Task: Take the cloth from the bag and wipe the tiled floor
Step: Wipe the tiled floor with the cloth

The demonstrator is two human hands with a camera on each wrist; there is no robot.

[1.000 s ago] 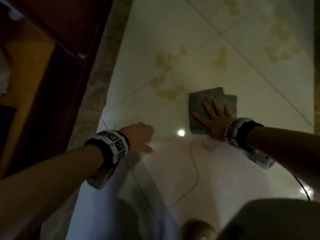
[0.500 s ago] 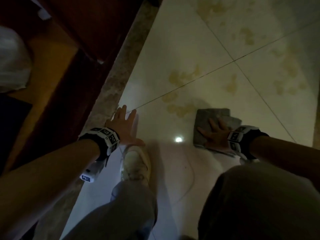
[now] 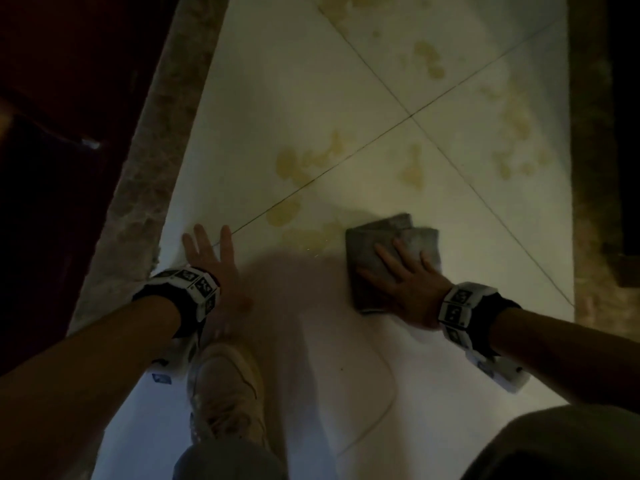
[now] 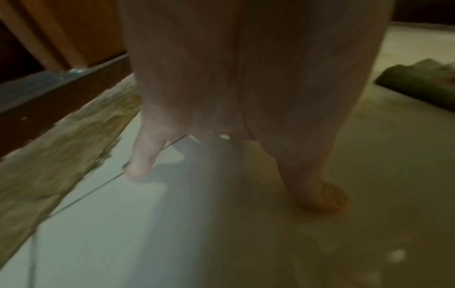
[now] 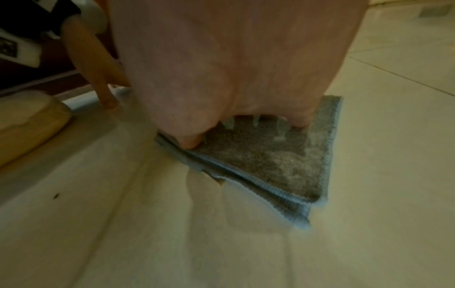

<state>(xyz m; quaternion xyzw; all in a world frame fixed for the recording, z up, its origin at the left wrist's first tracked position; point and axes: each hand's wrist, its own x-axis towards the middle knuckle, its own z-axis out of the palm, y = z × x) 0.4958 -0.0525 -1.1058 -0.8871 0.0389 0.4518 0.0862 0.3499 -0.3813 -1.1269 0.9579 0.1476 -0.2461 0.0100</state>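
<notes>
A folded grey cloth (image 3: 377, 244) with a pale blue hem lies flat on the white tiled floor (image 3: 294, 91). My right hand (image 3: 405, 275) presses on it with straight, spread fingers; in the right wrist view the palm (image 5: 221, 68) covers the far part of the cloth (image 5: 265, 161). My left hand (image 3: 214, 258) lies flat on the tile at the left, fingers spread, holding nothing. In the left wrist view its thumb (image 4: 142, 154) and fingertips touch the floor, and the cloth (image 4: 418, 81) shows at the far right. The bag is out of sight.
Yellowish stains (image 3: 298, 164) spot the tiles ahead of both hands, more at the far right (image 3: 512, 133). A brown stone border (image 3: 149, 174) and dark wooden furniture (image 3: 62, 116) run along the left. My beige shoe (image 3: 225, 386) and knees sit below the hands.
The left hand went from a loose fist in the air to lying flat on the tile. The right hand stays pressed on the cloth. My head has moved closer over the floor.
</notes>
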